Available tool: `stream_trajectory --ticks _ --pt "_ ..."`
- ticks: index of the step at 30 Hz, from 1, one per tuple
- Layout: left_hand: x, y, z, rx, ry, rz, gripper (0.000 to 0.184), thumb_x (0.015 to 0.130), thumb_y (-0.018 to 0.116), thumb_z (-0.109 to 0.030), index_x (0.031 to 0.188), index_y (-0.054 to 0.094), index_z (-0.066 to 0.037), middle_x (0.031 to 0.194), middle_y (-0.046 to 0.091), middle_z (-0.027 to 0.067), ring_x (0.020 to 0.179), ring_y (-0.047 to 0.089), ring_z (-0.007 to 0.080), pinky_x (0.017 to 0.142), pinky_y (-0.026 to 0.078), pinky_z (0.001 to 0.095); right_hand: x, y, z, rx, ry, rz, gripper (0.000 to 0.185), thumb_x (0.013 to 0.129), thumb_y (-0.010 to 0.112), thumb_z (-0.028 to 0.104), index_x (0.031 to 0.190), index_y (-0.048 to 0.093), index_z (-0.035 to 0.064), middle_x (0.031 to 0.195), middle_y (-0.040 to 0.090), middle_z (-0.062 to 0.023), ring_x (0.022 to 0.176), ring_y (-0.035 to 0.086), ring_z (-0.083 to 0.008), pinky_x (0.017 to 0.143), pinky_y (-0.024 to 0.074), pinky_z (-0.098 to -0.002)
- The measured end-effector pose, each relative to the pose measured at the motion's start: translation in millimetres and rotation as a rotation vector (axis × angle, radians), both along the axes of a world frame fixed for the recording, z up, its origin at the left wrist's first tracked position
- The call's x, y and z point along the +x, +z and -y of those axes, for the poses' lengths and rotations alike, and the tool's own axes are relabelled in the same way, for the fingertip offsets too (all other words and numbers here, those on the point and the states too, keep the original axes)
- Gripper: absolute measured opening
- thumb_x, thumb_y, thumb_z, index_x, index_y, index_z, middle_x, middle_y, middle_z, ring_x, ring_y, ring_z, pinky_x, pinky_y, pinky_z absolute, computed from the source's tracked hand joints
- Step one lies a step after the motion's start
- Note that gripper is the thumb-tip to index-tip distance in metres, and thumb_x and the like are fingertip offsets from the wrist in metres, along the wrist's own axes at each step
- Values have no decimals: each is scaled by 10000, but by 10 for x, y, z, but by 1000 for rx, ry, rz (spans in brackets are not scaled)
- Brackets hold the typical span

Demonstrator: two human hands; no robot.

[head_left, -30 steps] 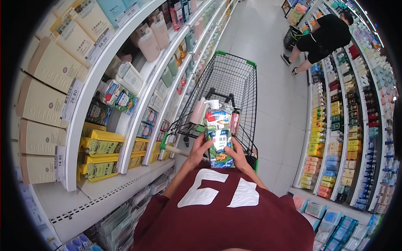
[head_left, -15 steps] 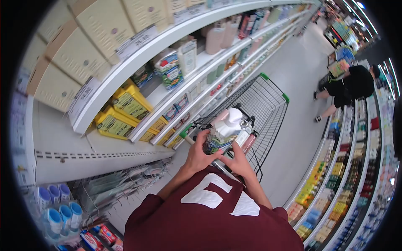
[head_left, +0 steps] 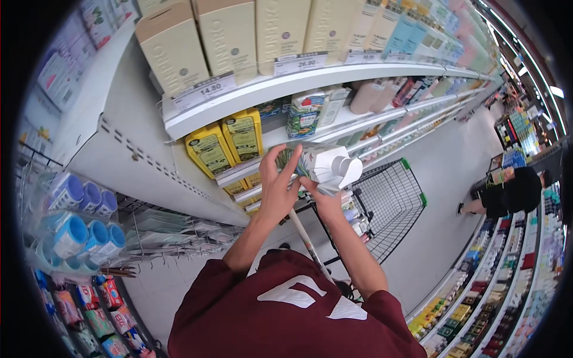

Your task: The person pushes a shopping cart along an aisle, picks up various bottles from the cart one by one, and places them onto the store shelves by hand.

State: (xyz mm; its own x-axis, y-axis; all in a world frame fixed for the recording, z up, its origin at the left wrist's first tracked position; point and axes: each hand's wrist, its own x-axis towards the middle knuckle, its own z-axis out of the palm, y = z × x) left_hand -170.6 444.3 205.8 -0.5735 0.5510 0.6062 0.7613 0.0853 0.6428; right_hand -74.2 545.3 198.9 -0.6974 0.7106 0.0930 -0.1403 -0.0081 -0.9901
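A pump bottle [head_left: 319, 164] with a white top and a green and blue leafy label lies tilted between my hands, its pump pointing right. My left hand [head_left: 280, 179] is wrapped round its label end. My right hand [head_left: 323, 200] grips its lower side near the white shoulder. Behind the bottle, a similar boxed bottle [head_left: 305, 113] stands on the shelf, beside yellow packs [head_left: 210, 152]. The shopping cart [head_left: 391, 209] is beyond my right hand, with bottles partly visible near its handle end.
Cream boxes [head_left: 170, 53] line the upper shelf [head_left: 239, 92] at the left. Blue cups [head_left: 71, 232] and hanging packs are at the lower left. A person in black [head_left: 513, 191] stands at the right, beside another shelf of bottles [head_left: 477, 298].
The view has turned left. My hands have raised the bottle away from the cart towards the shelf and tipped it from upright onto its side. The cart now appears further right.
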Motion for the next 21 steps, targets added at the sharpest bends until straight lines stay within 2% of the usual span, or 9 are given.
stream_trajectory --ticks 2,4,5,6,10,14,15,18,21 --pt "7 30 -39 -33 50 -19 795 746 702 55 1491 478 -110 1376 422 216 1256 456 423 1081 340 502 -174 7 -36 51 12 -54 458 829 824 154 1216 631 1 1081 686 -57 926 632 -148 808 524 -313" --pt "41 33 -106 103 -10 233 814 780 657 90 1530 411 -110 1378 414 231 1250 459 438 1052 393 477 -318 -47 -102 178 -48 -25 466 826 824 197 1202 648 -13 1091 706 -97 931 663 -179 812 533 -328" --pt "25 51 -93 88 -42 260 819 802 612 114 1550 338 -77 1427 379 251 1292 439 460 1056 419 448 -364 -63 -152 149 -31 36 484 809 830 139 1219 628 -20 1118 692 -94 972 652 -172 833 529 -318" --pt "12 42 -97 92 -40 258 819 802 612 114 1550 338 -77 1427 379 251 1292 439 460 1056 419 448 -416 -21 -183 120 -14 97 510 791 835 80 1235 608 -27 1145 679 -91 1014 641 -166 853 525 -308" --pt "-60 -24 -153 98 -8 251 816 797 596 120 1538 284 -18 1504 315 262 1375 383 458 1121 373 449 -625 -25 -290 169 24 78 425 778 850 144 1124 673 -31 1004 713 -72 897 658 -149 776 527 -300" --pt "-152 -116 -209 104 35 285 838 792 602 112 1543 244 8 1505 294 262 1404 343 448 1137 353 444 -814 2 -339 210 66 26 410 778 845 177 1083 700 -56 992 737 -103 897 673 -164 792 529 -310" --pt "-173 -156 -230 106 39 286 838 792 602 112 1543 244 8 1505 294 262 1404 343 448 1137 353 444 -861 -11 -360 170 99 54 487 760 854 153 1143 652 -70 1089 710 -147 991 667 -188 867 529 -337" --pt "-232 -254 -289 127 60 363 853 786 606 108 1546 229 19 1488 277 262 1406 324 446 1135 350 439 -1004 -114 -403 116 100 36 537 752 859 137 1182 617 -76 1124 685 -171 1036 649 -200 895 520 -342" --pt "-255 -319 -357 134 85 402 864 789 586 131 1560 228 -19 1484 264 235 1395 355 395 1131 380 406 -1047 -162 -447 156 91 64 611 753 862 155 1234 570 -85 1128 673 -185 1047 644 -210 913 512 -343"
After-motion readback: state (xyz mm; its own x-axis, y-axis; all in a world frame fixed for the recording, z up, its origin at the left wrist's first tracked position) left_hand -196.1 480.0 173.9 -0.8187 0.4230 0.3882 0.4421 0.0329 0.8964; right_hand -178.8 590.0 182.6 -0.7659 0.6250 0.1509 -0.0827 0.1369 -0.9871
